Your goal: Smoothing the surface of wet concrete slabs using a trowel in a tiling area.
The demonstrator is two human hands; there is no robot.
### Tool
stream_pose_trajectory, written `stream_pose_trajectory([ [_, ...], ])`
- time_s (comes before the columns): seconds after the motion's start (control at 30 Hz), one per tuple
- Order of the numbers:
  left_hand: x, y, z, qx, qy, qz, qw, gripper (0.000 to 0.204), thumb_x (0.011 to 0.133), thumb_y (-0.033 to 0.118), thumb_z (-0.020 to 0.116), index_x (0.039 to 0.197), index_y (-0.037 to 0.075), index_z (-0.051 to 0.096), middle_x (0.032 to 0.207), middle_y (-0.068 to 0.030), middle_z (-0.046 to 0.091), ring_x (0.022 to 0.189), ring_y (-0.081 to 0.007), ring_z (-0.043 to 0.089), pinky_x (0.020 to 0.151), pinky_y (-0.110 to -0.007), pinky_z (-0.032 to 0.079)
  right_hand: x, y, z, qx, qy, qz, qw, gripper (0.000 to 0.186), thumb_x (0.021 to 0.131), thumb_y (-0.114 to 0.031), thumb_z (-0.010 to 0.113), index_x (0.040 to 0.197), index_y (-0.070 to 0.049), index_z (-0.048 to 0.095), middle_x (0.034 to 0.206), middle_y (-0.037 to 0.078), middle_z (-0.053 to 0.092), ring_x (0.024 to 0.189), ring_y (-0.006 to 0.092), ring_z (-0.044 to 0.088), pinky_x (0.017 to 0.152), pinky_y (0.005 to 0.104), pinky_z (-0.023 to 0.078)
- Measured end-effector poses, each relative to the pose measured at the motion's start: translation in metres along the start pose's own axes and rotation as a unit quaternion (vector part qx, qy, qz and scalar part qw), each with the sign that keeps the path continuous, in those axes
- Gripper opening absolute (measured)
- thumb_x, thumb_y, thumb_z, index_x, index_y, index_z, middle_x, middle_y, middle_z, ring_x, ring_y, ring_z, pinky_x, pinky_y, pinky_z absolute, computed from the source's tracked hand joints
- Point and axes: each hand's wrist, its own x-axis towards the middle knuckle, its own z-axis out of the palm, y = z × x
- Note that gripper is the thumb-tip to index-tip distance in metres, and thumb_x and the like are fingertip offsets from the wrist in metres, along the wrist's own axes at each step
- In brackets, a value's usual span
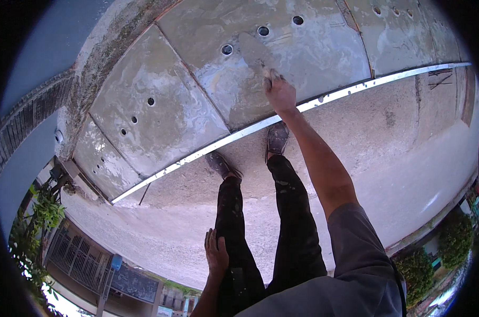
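My right hand (280,94) is closed around the handle of a trowel (253,48). The trowel's grey blade lies flat against the wet cement surface (223,87), close to a row of round pipe openings (227,49). A film of water makes patches of that surface shine. Down by my left leg, my left hand (216,253) has its fingers stretched out and holds nothing. Whether it touches the leg I cannot tell.
A long pale metal straightedge (239,134) runs along the slab's near side, just ahead of my shoes (277,138). Thin strips (189,71) divide the slab into panels. A rough cement edge (99,58) borders the left, beside a grey wall (54,31).
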Motion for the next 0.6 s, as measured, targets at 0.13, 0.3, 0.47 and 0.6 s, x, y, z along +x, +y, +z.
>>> stream_pose_trajectory([
  [0.13,0.005,0.006,-0.005,-0.032,0.01,-0.054,0.998,0.043,0.103,0.019,0.053,0.138,-0.007,0.052,0.145,-0.0294,0.049,0.139,-0.0453,0.042,0.116,-0.051,0.035,0.022,-0.004,0.019,0.001,0.035,-0.022,0.999,0.03,0.093,-0.036,0.059,0.092,-0.007,0.067,0.078,0.019,0.071,0.069,0.039,0.07,0.064,0.0501,0.059],
  [0.3,0.009,-0.004,-0.01,-0.037,0.019,-0.089,0.995,0.041,0.103,0.017,0.052,0.138,-0.006,0.052,0.145,-0.0291,0.05,0.138,-0.0449,0.043,0.115,-0.052,0.036,0.043,-0.006,0.032,-0.018,-0.008,-0.022,1.0,0.028,0.093,-0.034,0.061,0.108,-0.011,0.065,0.086,0.018,0.071,0.077,0.041,0.069,0.069,0.0514,0.058],
  [0.47,0.007,-0.014,-0.002,-0.037,0.018,-0.072,0.997,0.04,0.104,0.015,0.051,0.137,-0.006,0.051,0.143,-0.0293,0.05,0.135,-0.0471,0.045,0.114,-0.054,0.037,0.058,0.003,0.033,-0.02,0.017,-0.061,0.998,0.029,0.092,-0.036,0.06,0.101,-0.01,0.069,0.083,0.017,0.072,0.075,0.0386,0.07,0.069,0.0517,0.058],
  [0.6,0.004,-0.017,0.0,-0.039,0.016,-0.078,0.996,0.039,0.104,0.015,0.05,0.137,-0.007,0.051,0.143,-0.0297,0.05,0.135,-0.0476,0.045,0.114,-0.054,0.037,0.045,0.003,0.025,-0.007,0.018,-0.07,0.997,0.032,0.092,-0.037,0.059,0.096,-0.008,0.072,0.084,0.017,0.072,0.074,0.0373,0.071,0.068,0.0515,0.059],
])
